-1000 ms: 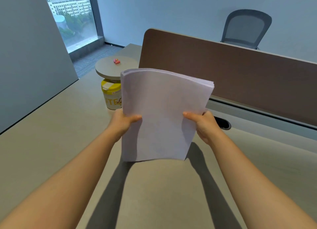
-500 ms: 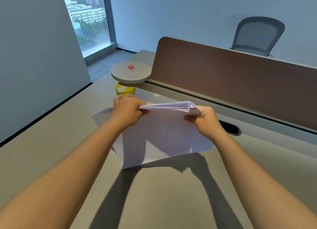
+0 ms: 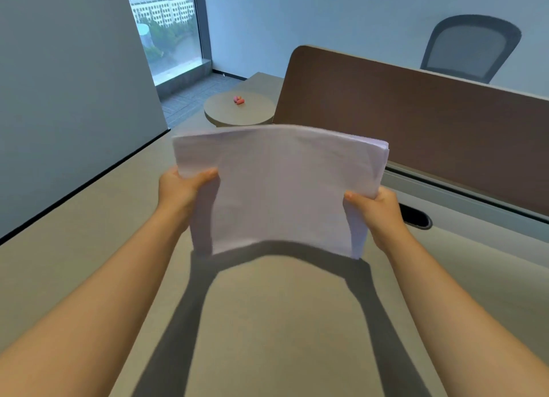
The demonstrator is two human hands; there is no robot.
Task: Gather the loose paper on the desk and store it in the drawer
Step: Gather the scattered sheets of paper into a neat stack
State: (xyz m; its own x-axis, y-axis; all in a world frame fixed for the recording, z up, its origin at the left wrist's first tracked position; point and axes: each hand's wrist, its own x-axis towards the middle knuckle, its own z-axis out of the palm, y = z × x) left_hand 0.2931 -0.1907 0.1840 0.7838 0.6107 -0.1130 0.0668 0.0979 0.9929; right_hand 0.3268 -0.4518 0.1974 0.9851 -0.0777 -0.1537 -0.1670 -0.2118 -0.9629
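A thick stack of white paper (image 3: 282, 188) stands upright over the beige desk (image 3: 267, 322), its long side across and its lower edge close to the desk top. My left hand (image 3: 181, 188) grips the stack's left edge with the thumb on the front sheet. My right hand (image 3: 371, 209) grips the right edge the same way. No drawer shows in the head view.
A brown divider panel (image 3: 416, 123) runs along the desk's far side, with an oval cable hole (image 3: 416, 217) just right of my right hand. A round grey lid (image 3: 239, 110) carrying small pink pieces (image 3: 238, 100) sits behind the stack. A grey wall panel (image 3: 68, 84) borders the left; a chair (image 3: 469, 49) stands beyond the divider.
The stack was tipped flat and bent down half a second ago; now both hands hold it upright again, turned with its long side across.
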